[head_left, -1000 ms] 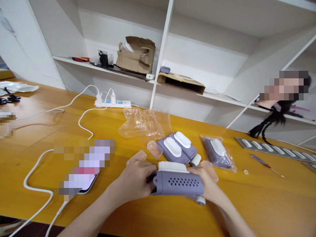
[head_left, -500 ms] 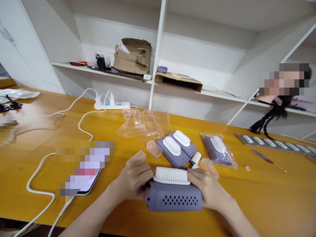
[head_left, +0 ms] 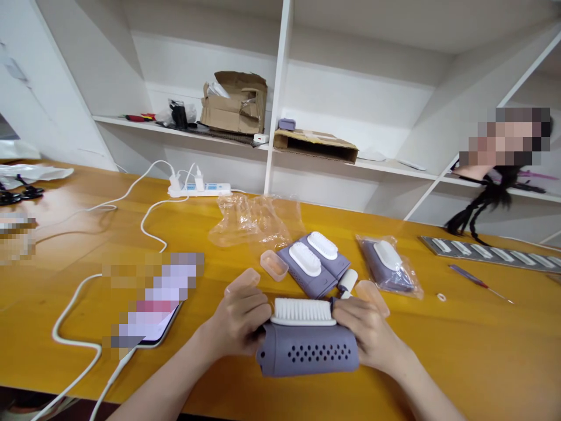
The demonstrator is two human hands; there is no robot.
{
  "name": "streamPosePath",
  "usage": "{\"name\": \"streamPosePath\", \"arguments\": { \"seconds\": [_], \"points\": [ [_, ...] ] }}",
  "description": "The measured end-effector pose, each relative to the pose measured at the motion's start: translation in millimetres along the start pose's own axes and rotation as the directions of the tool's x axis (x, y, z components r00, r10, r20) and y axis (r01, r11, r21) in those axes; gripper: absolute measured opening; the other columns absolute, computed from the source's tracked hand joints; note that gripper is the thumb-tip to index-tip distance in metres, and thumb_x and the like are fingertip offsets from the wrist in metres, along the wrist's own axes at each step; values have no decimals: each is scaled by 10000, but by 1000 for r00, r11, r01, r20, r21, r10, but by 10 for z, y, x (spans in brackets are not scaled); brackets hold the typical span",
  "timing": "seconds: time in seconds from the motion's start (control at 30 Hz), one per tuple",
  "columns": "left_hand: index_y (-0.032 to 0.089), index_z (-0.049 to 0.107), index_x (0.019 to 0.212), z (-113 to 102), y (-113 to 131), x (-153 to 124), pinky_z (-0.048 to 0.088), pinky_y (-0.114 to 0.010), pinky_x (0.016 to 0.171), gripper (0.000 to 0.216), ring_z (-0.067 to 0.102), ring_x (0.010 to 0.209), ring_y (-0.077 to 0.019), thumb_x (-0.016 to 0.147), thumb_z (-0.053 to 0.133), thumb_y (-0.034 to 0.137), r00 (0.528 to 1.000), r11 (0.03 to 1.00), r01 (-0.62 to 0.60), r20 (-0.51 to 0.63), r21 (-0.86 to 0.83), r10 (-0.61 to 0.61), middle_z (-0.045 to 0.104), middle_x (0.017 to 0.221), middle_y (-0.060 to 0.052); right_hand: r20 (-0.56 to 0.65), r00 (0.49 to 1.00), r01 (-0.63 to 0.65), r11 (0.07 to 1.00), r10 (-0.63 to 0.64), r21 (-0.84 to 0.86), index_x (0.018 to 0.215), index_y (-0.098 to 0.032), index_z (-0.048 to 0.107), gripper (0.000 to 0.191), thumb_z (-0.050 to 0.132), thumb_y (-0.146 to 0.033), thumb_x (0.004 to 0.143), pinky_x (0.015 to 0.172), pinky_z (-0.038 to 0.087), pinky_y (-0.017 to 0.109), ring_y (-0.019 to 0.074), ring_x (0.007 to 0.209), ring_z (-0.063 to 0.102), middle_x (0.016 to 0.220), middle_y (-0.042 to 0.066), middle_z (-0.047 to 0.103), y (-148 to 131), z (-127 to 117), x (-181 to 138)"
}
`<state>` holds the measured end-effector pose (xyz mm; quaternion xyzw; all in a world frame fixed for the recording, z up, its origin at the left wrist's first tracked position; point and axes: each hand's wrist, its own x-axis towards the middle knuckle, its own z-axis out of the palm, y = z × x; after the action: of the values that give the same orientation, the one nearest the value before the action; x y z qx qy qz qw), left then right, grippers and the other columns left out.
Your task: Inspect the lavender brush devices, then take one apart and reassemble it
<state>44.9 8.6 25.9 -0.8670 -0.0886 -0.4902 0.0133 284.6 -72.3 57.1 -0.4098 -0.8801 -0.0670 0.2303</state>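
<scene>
Between my hands is a purple plastic casing with rows of round holes and a white bristle brush on its upper side. My left hand grips its left end, fingers curled. On the right end, my right hand is closed around the casing, with part of its fingers hidden. Just beyond lie two similar purple casings with white brushes, side by side. A small white cylinder rests beside them. Translucent plastic covers lie around, one behind each hand.
A wrapped purple casing and a screwdriver lie to the right, with a small white ring. Left are a phone with white cables and a power strip. Clear plastic wrap lies behind. Shelves hold a cardboard box.
Both hands keep their grip on the casing, which has stayed in nearly the same place. The view has shifted very slightly.
</scene>
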Motion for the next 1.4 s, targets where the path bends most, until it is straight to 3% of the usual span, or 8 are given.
{"name": "streamPosePath", "arguments": {
  "seconds": [0.2, 0.37, 0.5, 0.7, 0.93, 1.17, 1.4],
  "points": [
    [224, 347, 570, 2, 9, -7, 276, -270, 454, 215, 343, 444, -129, 708, 388, 65, 1000, 1000, 19, 2, 20, -19, 426, 462, 25, -47, 998, 34, 999, -36, -42, 757, -184, 470, 193, 352, -37, 796, 509, 387, 259, 163, 530, 488, 605, 33, 541, 35, -26, -11],
    [221, 422, 608, -26, 7, -16, 320, -272, 473, 191, 370, 442, -132, 753, 416, 96, 996, 996, -65, -61, 62, 69, 439, 471, 27, 61, 996, -56, 989, 64, -135, 681, -195, 473, 232, 337, -86, 834, 494, 358, 267, 154, 496, 436, 585, 16, 504, -5, -94, 10],
    [215, 449, 647, -48, 11, -15, 325, -275, 451, 159, 350, 424, -136, 765, 418, 114, 992, 993, -103, -62, 50, 106, 419, 455, 27, 106, 994, -20, 990, 35, -138, 633, -197, 464, 285, 321, -49, 830, 491, 334, 266, 153, 506, 426, 580, 17, 485, -40, -97, -6],
    [214, 443, 644, -43, 16, -18, 351, -278, 475, 178, 364, 437, -132, 795, 410, 126, 994, 995, -94, -50, 37, 95, 459, 477, 14, 51, 998, 34, 979, -24, -203, 632, -196, 483, 335, 285, 8, 808, 498, 339, 284, 168, 504, 428, 570, 30, 515, -35, -83, -31],
    [216, 439, 576, 11, -23, -45, 383, -265, 524, 258, 383, 459, -126, 819, 408, 135, 999, 998, 45, -14, 33, -45, 439, 474, 23, -33, 999, 10, 973, -18, -230, 652, -184, 509, 286, 319, -4, 768, 496, 359, 284, 169, 505, 442, 583, 46, 557, -34, -4, -41],
    [221, 397, 568, 55, -53, -92, 364, -271, 519, 275, 442, 488, -144, 828, 368, 137, 997, 997, 56, -58, 45, -53, 474, 485, 0, -134, 990, -8, 952, -35, -306, 637, -179, 519, 283, 339, -34, 800, 495, 330, 282, 170, 500, 433, 561, 41, 543, -69, 53, -42],
    [221, 327, 557, 94, -65, -101, 292, -272, 484, 265, 339, 476, -138, 794, 358, 105, 998, 999, 36, -51, 17, -35, 413, 476, 9, -124, 992, -52, 952, 15, -302, 643, -174, 537, 276, 354, -37, 798, 490, 335, 277, 167, 494, 454, 554, 38, 547, -75, 91, -62]
  ]
}}
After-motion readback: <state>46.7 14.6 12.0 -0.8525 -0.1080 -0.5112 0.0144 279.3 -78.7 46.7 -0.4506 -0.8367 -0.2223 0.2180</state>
